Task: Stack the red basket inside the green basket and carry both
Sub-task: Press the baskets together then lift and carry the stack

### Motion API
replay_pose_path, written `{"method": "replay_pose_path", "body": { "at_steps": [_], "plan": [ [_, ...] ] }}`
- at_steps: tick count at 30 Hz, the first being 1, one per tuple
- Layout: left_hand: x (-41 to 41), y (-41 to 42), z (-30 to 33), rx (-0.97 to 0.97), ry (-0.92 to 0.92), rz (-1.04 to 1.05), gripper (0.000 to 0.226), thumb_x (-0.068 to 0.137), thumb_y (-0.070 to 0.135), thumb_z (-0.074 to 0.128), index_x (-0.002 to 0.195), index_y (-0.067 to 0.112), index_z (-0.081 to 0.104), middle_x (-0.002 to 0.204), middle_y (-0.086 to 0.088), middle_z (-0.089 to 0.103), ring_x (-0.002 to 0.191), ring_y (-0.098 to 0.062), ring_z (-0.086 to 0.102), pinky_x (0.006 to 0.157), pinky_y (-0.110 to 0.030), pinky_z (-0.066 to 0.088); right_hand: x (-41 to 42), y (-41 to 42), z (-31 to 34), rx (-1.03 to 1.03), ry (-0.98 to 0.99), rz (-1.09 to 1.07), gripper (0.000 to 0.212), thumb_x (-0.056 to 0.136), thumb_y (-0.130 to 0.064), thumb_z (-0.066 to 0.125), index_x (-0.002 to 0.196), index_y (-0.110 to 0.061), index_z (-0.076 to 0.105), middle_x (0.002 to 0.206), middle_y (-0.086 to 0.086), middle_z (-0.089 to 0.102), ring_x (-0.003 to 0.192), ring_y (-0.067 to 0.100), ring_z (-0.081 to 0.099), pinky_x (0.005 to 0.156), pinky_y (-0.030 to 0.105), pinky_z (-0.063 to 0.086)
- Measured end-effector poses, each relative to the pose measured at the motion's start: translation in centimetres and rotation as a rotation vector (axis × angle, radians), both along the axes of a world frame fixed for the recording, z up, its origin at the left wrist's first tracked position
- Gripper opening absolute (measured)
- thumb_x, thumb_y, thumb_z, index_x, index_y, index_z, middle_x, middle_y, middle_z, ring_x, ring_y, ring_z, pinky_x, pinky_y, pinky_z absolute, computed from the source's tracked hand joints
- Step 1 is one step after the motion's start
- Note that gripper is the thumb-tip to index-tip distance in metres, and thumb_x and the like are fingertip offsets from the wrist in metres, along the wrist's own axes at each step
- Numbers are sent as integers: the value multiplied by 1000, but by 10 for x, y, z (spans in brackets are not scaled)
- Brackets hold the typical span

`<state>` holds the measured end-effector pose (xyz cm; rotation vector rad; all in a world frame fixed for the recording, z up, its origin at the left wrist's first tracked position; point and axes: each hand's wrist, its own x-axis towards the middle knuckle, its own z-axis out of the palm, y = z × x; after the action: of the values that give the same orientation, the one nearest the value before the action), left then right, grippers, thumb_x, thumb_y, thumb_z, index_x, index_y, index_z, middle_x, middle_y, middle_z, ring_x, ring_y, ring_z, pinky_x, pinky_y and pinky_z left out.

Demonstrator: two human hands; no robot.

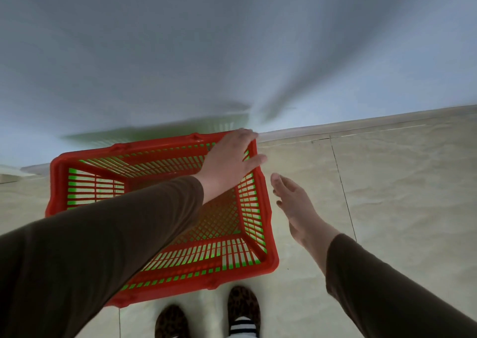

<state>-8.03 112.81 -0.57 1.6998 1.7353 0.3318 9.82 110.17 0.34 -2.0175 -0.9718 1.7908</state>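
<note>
The red basket (271, 234) sits nested inside the green basket (74, 180), whose green shows only through the red slats. Both stand on the floor by the wall. My left hand (229, 159) reaches across the basket and lies on the far right corner of the red rim, fingers spread over the edge. My right hand (294, 203) hovers open just to the right of the basket, fingers apart and not touching it. My left sleeve hides the near left part of the baskets.
A pale wall (232, 53) rises directly behind the baskets, with a baseboard (361, 124) along its foot. Beige floor tiles (400, 195) stretch to the right. My two feet in patterned slippers (242, 309) stand just in front of the basket.
</note>
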Motion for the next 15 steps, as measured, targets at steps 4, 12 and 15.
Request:
{"method": "replay_pose_path", "body": {
  "at_steps": [4, 12, 15],
  "plan": [
    [13, -12, 4, -53, 3, -257, 70, 99, 61, 50, 158, 28, 37, 168, 3, 34, 156, -18, 26, 126, -46, 26, 27, -43, -1, -63, 1, 3, 66, 100, -53, 52, 154, -17, 44, 155, 2, 53, 143, 23, 46, 120, 49, 35],
    [41, -11, -6, -118, 265, -711, 70, 98, 64, 48, 156, 27, 42, 166, -6, 39, 156, -29, 27, 128, -48, 18, 40, -92, -9, -152, 66, 86, 47, 100, -56, 46, 127, -23, 69, 106, -5, 82, 95, 9, 78, 82, 24, 52],
    [46, -13, -9, -95, 381, -832, 69, 97, 65, 47, 153, 24, 48, 159, -5, 49, 153, -29, 34, 128, -47, 17, 41, -98, -16, -152, 65, 68, 41, 105, -46, 46, 122, -19, 70, 100, -1, 83, 90, 14, 79, 74, 21, 53]
  ]
}}
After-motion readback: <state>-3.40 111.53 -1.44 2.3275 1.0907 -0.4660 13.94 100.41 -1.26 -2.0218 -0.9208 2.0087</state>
